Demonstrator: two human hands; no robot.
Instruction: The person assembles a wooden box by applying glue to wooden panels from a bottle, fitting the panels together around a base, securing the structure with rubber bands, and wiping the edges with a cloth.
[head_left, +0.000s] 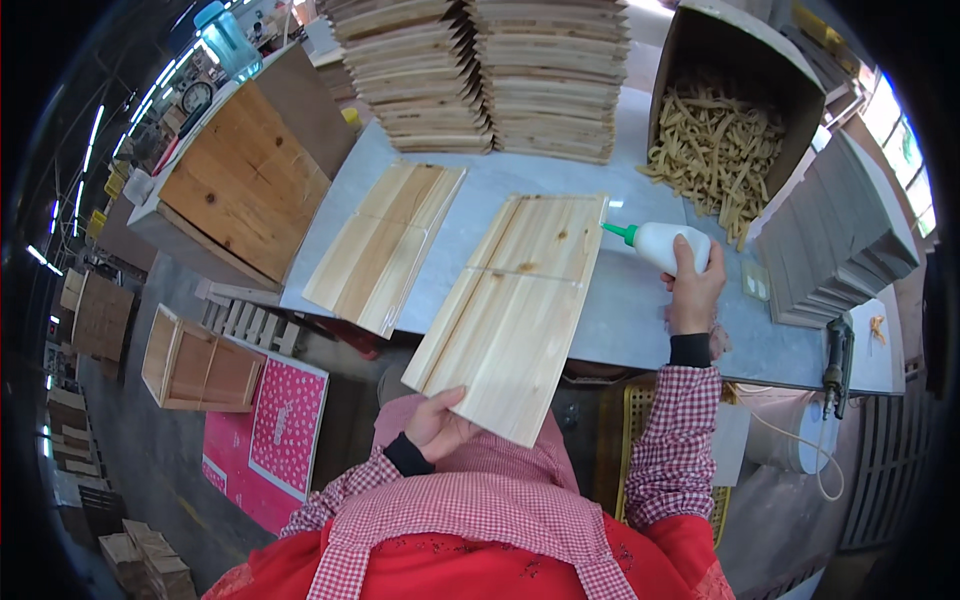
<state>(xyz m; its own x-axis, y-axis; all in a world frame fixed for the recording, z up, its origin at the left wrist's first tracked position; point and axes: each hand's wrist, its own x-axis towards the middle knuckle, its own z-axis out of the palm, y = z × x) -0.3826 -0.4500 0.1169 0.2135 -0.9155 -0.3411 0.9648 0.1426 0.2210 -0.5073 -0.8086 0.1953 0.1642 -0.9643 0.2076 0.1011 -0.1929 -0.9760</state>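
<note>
A red-and-white checked apron lies just on the near side of the held panel, a pale wooden board that reaches from above the person's lap out over the table. At the held panel's near left corner, the left hand is partly closed, its thumb on the upper face and its other fingers mostly hidden. Left of the held panel and lower down are a pink patterned sheet and an open wooden box.

Right of the held panel, the right hand is curled around a white squeeze bottle, whose green nozzle points at the panel's right edge near its far end; whether the tip touches the wood, I cannot tell. Farther right of the held panel are a hand tool at the table's edge and a stack of grey boards.

Just left of the held panel, a second wooden board lies on the table. Beyond the held panel to the right, a carton on its side spills tan strips. Straight beyond the held panel rise two tall stacks of wooden boards.
</note>
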